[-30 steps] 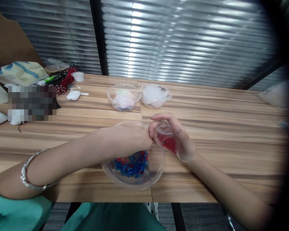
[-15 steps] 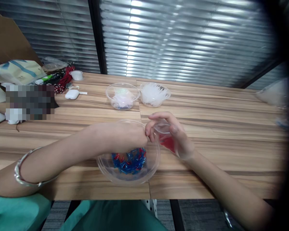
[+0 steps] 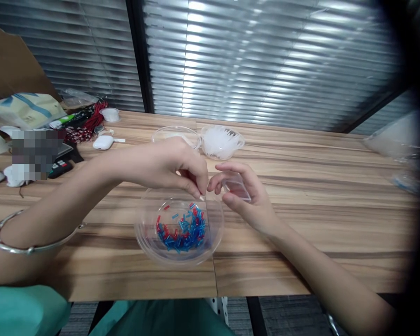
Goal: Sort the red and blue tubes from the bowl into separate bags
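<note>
My left hand is pinched closed above the back rim of a clear plastic bowl. Something tiny and pale shows at its fingertips, too small to name. Inside the bowl lie many short blue and red tubes, mostly blue, heaped toward the front and right. To the right of the bowl, my right hand curls around a small clear plastic container, held tilted above the table. The fingertips of both hands are close together, and the container's contents are hard to see.
Behind my left hand stands a clear round tub, partly hidden. Beside it is a bowl of white translucent pieces. A white earphone case, red cords and packets crowd the left. Plastic bags lie far right.
My left hand has lifted from over the bowl and shifted back, uncovering more tubes. The container in my right hand has turned, and its red part no longer shows clearly.
</note>
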A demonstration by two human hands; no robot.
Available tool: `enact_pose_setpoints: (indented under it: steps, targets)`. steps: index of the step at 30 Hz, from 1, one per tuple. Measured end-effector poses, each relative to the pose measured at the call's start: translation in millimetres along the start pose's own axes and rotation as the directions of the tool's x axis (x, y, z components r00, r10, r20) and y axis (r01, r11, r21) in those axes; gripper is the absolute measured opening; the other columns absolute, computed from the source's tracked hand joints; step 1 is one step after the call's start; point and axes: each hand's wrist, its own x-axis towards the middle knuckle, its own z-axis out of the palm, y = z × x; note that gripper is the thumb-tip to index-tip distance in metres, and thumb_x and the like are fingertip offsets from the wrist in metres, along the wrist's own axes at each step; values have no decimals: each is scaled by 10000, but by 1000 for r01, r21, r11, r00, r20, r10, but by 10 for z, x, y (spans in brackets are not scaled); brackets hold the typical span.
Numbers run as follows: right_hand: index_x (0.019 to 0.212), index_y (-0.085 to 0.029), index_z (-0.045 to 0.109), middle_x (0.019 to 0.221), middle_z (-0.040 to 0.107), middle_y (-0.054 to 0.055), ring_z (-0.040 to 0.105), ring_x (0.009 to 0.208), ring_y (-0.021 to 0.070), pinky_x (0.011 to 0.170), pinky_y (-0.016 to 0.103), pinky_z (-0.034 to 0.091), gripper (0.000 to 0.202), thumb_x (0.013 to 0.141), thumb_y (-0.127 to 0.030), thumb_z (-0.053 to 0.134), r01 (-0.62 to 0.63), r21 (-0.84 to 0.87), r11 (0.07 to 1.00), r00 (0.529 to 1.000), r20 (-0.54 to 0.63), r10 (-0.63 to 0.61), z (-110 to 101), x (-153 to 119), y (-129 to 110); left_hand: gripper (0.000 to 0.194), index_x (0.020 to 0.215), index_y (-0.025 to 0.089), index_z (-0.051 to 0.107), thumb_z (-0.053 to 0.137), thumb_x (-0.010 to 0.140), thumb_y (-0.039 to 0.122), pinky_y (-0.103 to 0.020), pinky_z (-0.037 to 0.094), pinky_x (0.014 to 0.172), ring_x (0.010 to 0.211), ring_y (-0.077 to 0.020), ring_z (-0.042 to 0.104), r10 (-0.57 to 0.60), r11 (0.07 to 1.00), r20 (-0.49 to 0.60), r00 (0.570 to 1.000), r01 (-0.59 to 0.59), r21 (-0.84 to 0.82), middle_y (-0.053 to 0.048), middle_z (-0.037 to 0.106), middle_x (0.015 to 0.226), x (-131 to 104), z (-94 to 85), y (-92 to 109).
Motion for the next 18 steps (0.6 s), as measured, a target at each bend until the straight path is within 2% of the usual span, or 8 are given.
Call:
enact_pose_setpoints:
  steps: [4, 8, 10, 14, 18]
  targets:
    - [1252, -315, 501, 1001, 646, -5, 635, 967, 152, 923, 359, 509, 490, 841, -181, 730, 25, -49, 998, 1000, 17, -24, 31, 5, -24, 103, 926, 199, 736, 653, 873, 167, -211, 508, 727, 819, -127, 690, 90, 995, -153, 984, -94, -19, -36, 750, 905, 22, 43, -47]
    - [1248, -305, 464, 1183, 609, 28, 615, 1086, 172, 990, 375, 482, 533, 812, -221, 760, 30, -10, 999, 999, -17, -30, 53, 9, 11, 112, 903, 201, 732, 625, 896, 171, -220, 505, 707, 801, -130, 690, 160, 987, -283, 946, -145, 74, -36, 755, 887, 81, 167, -30]
    - [1244, -293, 443, 1213, 595, 44, 608, 1107, 185, 988, 372, 481, 574, 785, -284, 789, 35, 24, 999, 999, -19, -34, 57, 4, 44, 118, 899, 194, 732, 619, 898, 161, -210, 496, 721, 821, -126, 690, 173, 983, -307, 936, -146, 111, -27, 757, 902, 109, 230, -6]
    - [1273, -290, 390, 1133, 617, 48, 612, 1075, 205, 947, 374, 504, 657, 770, -454, 780, 8, 38, 999, 1000, 4, -8, 54, -25, 79, 146, 917, 191, 733, 619, 884, 107, -187, 478, 717, 818, -106, 686, 160, 983, -312, 937, -123, 133, -1, 760, 908, 143, 311, 44]
    - [1331, -296, 367, 1273, 533, 69, 543, 1189, 211, 1035, 386, 455, 638, 832, -526, 691, 40, 17, 999, 999, 26, -41, 39, -56, 84, 135, 917, 174, 730, 637, 874, 86, -173, 472, 721, 812, -93, 683, 184, 981, -345, 920, -151, 122, 0, 762, 905, 159, 336, 50]
